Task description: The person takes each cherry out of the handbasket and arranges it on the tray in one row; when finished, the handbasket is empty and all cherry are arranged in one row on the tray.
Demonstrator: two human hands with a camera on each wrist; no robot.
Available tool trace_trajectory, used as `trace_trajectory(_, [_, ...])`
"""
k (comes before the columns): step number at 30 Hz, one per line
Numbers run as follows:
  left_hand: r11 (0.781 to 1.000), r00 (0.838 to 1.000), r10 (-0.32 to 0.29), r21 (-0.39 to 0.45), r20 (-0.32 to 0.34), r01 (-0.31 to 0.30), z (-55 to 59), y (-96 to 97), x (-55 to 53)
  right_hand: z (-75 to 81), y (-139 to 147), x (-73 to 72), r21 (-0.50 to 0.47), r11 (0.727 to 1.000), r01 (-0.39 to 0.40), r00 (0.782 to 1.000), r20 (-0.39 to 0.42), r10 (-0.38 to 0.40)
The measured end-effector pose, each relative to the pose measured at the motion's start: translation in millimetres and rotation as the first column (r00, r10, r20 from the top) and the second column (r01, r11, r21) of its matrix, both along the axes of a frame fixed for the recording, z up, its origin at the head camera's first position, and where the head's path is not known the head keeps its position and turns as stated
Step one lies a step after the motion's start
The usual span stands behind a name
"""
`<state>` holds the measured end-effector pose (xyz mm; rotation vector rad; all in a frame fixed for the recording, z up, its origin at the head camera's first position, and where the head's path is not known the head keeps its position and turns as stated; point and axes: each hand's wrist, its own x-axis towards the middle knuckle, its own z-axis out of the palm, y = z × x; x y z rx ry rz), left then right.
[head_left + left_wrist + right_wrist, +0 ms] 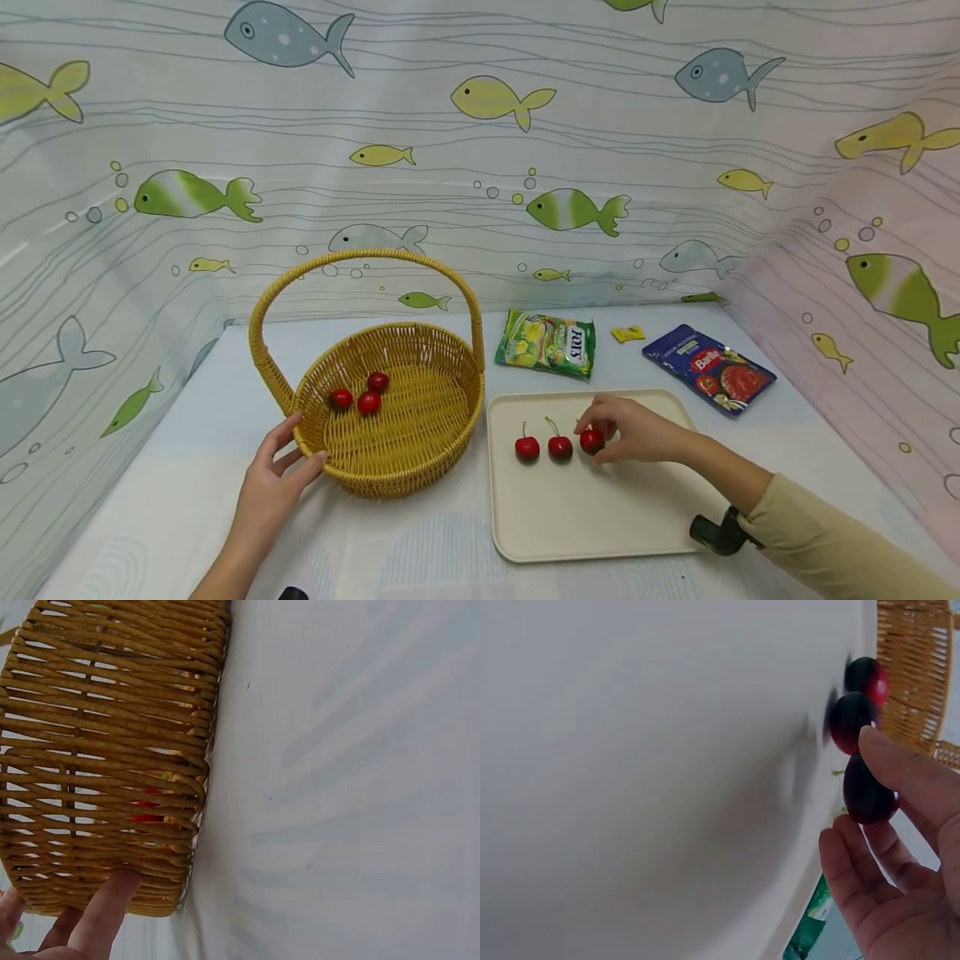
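A round wicker basket (405,483) with a tall handle stands on the left, three red cherries inside it (369,402). My left hand (270,487) touches its near left side with spread fingers; in the left wrist view the fingertips (112,900) rest against the woven outer wall (112,750). On the beige tray (570,517) to the right, two stemmed cherries (527,449) sit side by side. Beside them my right hand (637,429) pinches a third cherry (591,441) between thumb and fingers. The right wrist view shows that cherry (868,791) against the thumb.
Behind the tray lie a green and yellow snack bag (547,343), a small yellow packet (627,333) and a blue Barilla pouch (709,369). A fish-patterned curtain (450,200) surrounds the white tabletop (420,550).
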<state>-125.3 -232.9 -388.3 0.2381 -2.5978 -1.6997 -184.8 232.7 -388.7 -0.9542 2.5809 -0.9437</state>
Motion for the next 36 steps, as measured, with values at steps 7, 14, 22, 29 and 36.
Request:
trace_trajectory(7, [1.000,1.000,0.001,0.000,0.005,-0.001,0.5,0.6,-0.1,-9.4,-0.5,-3.5,0.031,1.000,0.000,1.000,0.000,0.000])
trace_trajectory(14, [1.000,1.000,-0.001,0.009,-0.001,0.001,0.3,0.4,0.0,-13.5,-1.3,-6.4,0.059,0.998,0.010,1.000,0.010,-0.011])
trace_trajectory(22, [1.000,1.000,-0.003,-0.003,-0.012,0.003,-0.6,0.0,-0.4,-15.1,-0.5,-8.6,0.070,0.997,0.014,1.000,0.019,-0.015])
trace_trajectory(29, [1.000,0.999,-0.005,-0.002,-0.032,0.005,-1.3,-0.2,-0.5,-14.0,3.6,-9.8,0.069,0.997,0.023,1.000,0.020,-0.024])
trace_trajectory(36, [1.000,0.999,-0.004,0.006,-0.035,0.004,-1.4,0.2,-1.0,1.2,4.1,-8.6,0.065,0.998,0.020,1.000,0.017,-0.021])
